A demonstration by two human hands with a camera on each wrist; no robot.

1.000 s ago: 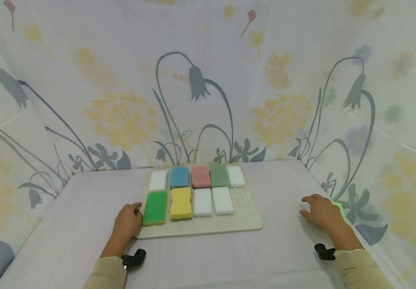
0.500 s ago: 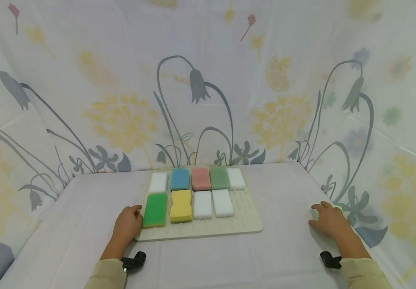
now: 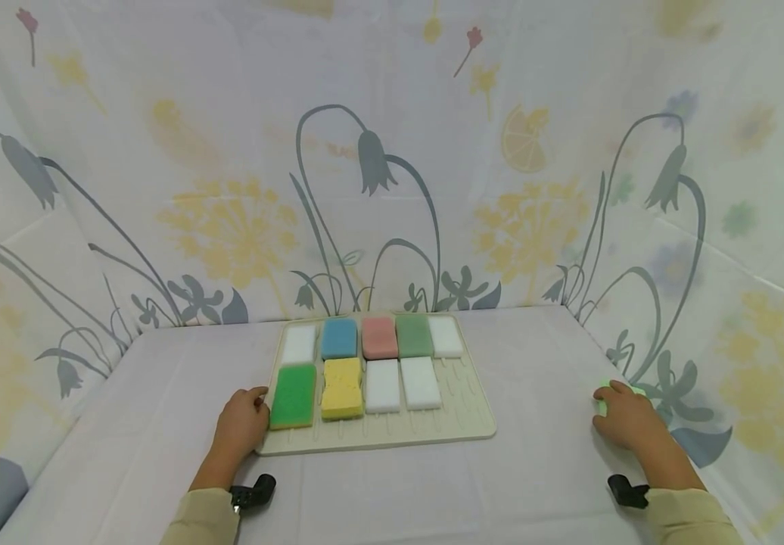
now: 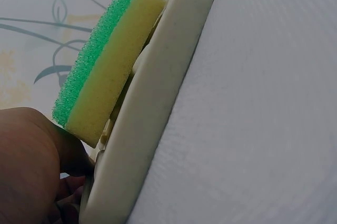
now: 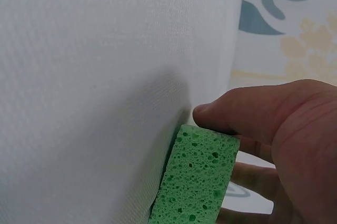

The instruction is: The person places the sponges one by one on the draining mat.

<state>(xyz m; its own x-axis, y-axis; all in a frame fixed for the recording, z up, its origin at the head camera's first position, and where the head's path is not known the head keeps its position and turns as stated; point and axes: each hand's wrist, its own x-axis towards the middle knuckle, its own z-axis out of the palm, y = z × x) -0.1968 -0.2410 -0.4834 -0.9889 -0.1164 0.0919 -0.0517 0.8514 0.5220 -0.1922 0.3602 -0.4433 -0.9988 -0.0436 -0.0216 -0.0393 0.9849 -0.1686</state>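
At the right edge of the table, my right hand (image 3: 626, 416) is over a light green sponge (image 5: 197, 176) full of small holes. The thumb lies at its near end and the fingers reach along its far side. My left hand (image 3: 241, 420) holds the left rim of a cream ridged drain tray (image 4: 152, 113), thumb on top and fingers partly hidden below. Right beside that hand, on the tray, lies a scouring sponge (image 4: 100, 60) with a bright green top and yellow body. A yellow notched sponge (image 3: 342, 388) is to its right.
Two white sponges (image 3: 382, 386) continue the tray's front row. Behind them stand white, blue (image 3: 340, 337), pink (image 3: 380, 337), green (image 3: 414, 335) and white blocks. Bare ridges show at the tray's right. Patterned cloth walls (image 3: 392, 189) border the white table.
My right hand has moved right and slightly toward me, coming down over the light green sponge, and its fingers have come round it. The left hand stays at the tray's rim.
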